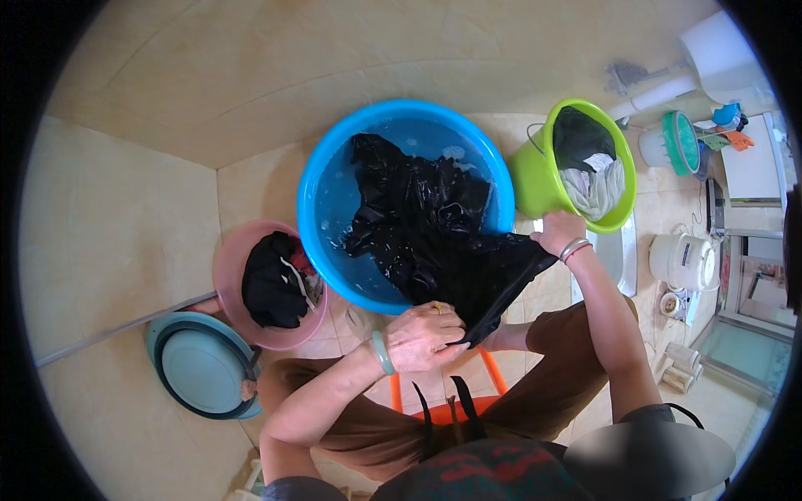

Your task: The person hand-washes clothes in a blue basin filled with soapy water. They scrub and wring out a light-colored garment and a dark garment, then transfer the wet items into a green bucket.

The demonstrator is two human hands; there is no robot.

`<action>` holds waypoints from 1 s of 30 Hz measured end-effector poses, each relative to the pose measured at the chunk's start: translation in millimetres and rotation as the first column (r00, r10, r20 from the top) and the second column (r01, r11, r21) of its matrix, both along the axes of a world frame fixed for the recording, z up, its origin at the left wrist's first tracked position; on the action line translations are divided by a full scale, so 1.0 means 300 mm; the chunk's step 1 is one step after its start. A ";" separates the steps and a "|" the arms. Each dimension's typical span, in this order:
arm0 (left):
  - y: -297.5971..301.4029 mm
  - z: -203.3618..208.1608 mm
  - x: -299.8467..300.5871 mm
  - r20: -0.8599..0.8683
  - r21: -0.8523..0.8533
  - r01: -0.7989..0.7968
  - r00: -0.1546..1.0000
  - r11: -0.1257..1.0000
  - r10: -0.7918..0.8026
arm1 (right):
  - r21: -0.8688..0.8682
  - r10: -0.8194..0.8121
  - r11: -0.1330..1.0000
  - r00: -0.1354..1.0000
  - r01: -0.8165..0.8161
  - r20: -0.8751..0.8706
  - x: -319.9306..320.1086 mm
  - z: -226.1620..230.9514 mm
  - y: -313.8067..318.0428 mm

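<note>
Black garment; tiled floor; beige walls

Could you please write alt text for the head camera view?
A bare left hand and right hand hold one end of a wet black garment lying mostly in a blue basin of water. A pink basin of clothes stands to the left, a green bucket of laundry to the right.

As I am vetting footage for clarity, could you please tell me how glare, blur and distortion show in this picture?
Head view: black corners frame the fisheye image, and tile lines on the wall bow; small bright glints dot the black cloth; left hand and right hand look fairly sharp; the grey oval at lower right is smeared.
</note>
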State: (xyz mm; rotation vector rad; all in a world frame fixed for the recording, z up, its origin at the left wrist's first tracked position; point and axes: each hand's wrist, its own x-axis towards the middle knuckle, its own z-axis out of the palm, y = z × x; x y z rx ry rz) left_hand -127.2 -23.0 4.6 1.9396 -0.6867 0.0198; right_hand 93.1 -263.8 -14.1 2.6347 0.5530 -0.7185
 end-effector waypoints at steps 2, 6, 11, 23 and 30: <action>-0.015 -0.009 -0.025 -0.087 0.039 0.030 0.996 0.999 -0.026 | -0.033 0.032 0.999 0.998 -0.034 -0.062 -0.002 0.009 -0.003; -0.033 -0.008 -0.048 -0.260 0.192 0.040 0.966 0.980 0.011 | 0.565 -0.182 0.810 0.983 0.158 -0.015 0.015 0.073 0.029; -0.025 -0.034 -0.037 -0.156 0.330 -0.001 0.986 0.944 0.056 | 0.962 -0.246 0.265 0.961 -0.060 0.127 0.060 0.176 0.062; 0.156 0.066 0.123 -0.405 -0.146 -0.811 0.571 0.566 0.714 | 0.266 0.044 -0.748 0.446 0.607 -0.894 0.167 0.263 0.053; 0.314 0.118 0.303 -0.755 -0.426 -0.905 0.361 0.009 0.548 | 0.255 0.283 -0.729 0.620 0.635 -0.732 0.169 0.281 0.083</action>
